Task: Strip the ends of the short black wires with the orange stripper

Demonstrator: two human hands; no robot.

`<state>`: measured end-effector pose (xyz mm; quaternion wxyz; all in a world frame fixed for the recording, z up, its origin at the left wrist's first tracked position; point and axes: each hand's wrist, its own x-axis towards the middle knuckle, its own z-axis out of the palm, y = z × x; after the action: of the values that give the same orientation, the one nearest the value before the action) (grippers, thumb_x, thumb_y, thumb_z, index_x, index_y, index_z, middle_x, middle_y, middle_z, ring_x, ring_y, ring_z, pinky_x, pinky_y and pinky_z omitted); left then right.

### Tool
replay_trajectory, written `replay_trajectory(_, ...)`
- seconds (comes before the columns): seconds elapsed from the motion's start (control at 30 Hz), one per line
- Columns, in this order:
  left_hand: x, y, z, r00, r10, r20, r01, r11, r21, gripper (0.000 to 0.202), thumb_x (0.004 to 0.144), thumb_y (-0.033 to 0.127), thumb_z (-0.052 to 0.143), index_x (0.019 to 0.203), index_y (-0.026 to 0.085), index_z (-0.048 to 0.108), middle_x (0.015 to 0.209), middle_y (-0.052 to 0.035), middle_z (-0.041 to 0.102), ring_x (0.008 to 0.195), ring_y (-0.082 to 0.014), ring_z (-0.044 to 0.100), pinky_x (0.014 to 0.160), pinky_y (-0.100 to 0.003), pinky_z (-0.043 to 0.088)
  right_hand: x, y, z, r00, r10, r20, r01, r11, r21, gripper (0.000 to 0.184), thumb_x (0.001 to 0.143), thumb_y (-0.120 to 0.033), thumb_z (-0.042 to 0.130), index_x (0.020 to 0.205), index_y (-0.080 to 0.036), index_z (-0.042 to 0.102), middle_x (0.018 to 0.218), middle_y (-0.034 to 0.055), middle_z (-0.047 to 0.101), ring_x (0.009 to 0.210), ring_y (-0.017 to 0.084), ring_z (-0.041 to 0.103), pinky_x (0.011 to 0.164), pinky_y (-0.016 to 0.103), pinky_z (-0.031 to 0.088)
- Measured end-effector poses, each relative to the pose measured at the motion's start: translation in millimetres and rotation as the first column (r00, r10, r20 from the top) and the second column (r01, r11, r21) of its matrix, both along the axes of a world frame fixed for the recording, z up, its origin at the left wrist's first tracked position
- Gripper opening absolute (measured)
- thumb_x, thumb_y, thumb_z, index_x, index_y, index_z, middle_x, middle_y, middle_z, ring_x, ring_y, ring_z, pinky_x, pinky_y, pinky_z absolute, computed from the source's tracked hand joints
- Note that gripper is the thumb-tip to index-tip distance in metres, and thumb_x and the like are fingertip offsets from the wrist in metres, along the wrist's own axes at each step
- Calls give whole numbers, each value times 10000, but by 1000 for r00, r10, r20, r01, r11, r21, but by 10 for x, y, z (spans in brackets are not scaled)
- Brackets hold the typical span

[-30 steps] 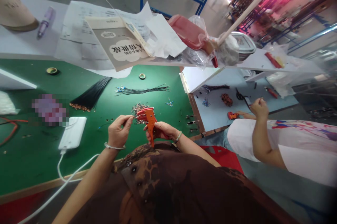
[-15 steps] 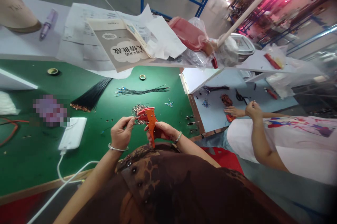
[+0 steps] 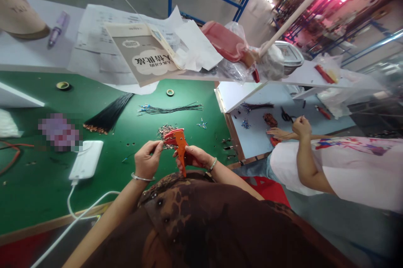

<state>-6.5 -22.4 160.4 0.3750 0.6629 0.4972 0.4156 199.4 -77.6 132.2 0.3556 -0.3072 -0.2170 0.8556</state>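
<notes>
The right hand [image 3: 197, 160] was closed firmly around the handles of an orange wire stripper [image 3: 180, 150], wrapping them from the side nearest the person's body. The tool's long axis stood nearly upright in the head view, its handle ends dropping toward the person's chest and its red head pointing away from the body, leaning slightly to the person's left. Whether its jaws had closed on anything could not be told.

Just to the left of the grip, the left hand [image 3: 145, 160] was raised with thumb and forefinger pinched together beside the tool's head. It was the nearer hand to that head, though anything held between the fingers was too thin to make out.

Directly beyond the tool's head lay a small heap of loose metal terminals [image 3: 165, 131] on a green work mat [image 3: 47, 205]. Farther out from the grip lay a bundle of dark wires with blue ends [image 3: 170, 109], and farther left a fan of black wires with copper ends [image 3: 108, 113]. A white power bank [image 3: 86, 160] sat left of the left hand. Well off to the right, a co-worker's hand [image 3: 301, 127] was raised over a pale bench [image 3: 252, 146].
</notes>
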Motion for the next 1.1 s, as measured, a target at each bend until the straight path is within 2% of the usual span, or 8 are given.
replay_trajectory(0.27, -40, 34, -62, 1000, -22, -1, 22, 1000, -4, 253, 885, 386, 601, 866, 163, 721, 740, -17, 685, 655, -114, 602, 678, -227, 487, 5, -12, -71, 992, -63, 110, 56, 996, 65, 632, 763, -664, 699, 975, -71, 638, 681, 50, 668, 544, 155, 643, 500, 267, 533)
replay_trajectory(0.53, -60, 46, -97, 999, -20, -26, 20, 1000, -23, 267, 874, 394, 597, 829, 162, 722, 692, -10, 675, 621, -114, 590, 667, -227, 481, -134, -36, -69, 964, -167, 209, 139, 980, 141, 540, 786, -644, 684, 873, -118, 597, 531, -32, 585, 371, 91, 498, 362, 221, 446)
replay_trajectory(0.87, -61, 64, -88, 997, -52, -53, 50, 998, -45, 316, 887, 430, 549, 785, 169, 697, 662, -6, 649, 600, -118, 565, 642, -233, 458, -186, -35, -84, 937, -202, 284, 178, 978, 110, 491, 771, -617, 712, 804, -165, 522, 462, -79, 509, 321, 60, 387, 317, 190, 349)
replay_trajectory(0.93, -56, 78, -90, 996, -64, -60, 62, 997, -38, 314, 891, 419, 542, 778, 168, 693, 646, -2, 626, 590, -113, 543, 627, -228, 440, -183, -26, -87, 943, -179, 282, 151, 982, 117, 489, 775, -617, 708, 817, -167, 520, 485, -74, 513, 344, 70, 416, 337, 200, 376)
replay_trajectory(1.0, -59, 91, -94, 996, -63, -65, 61, 998, -29, 308, 888, 417, 550, 785, 166, 695, 647, 0, 613, 586, -109, 525, 614, -226, 425, -153, -11, -99, 947, -138, 290, 99, 984, 145, 537, 765, -658, 691, 874, -155, 537, 581, -32, 580, 425, 98, 515, 411, 229, 455)
replay_trajectory(1.07, -75, 98, -101, 997, -50, -66, 49, 999, -21, 302, 887, 420, 563, 807, 164, 703, 668, -2, 623, 588, -106, 519, 608, -226, 418, -74, 2, -130, 930, -109, 350, 30, 974, 225, 631, 809, -740, 564, 989, -135, 548, 767, 52, 664, 576, 145, 627, 534, 281, 530)
replay_trajectory(1.1, -89, 98, -105, 997, -45, -66, 43, 999, -18, 301, 889, 420, 567, 819, 164, 708, 683, -5, 633, 591, -105, 522, 608, -226, 418, -11, 5, -154, 891, -109, 440, -27, 956, 292, 667, 870, -757, 430, 1060, -127, 539, 864, 92, 682, 651, 162, 657, 592, 301, 545)
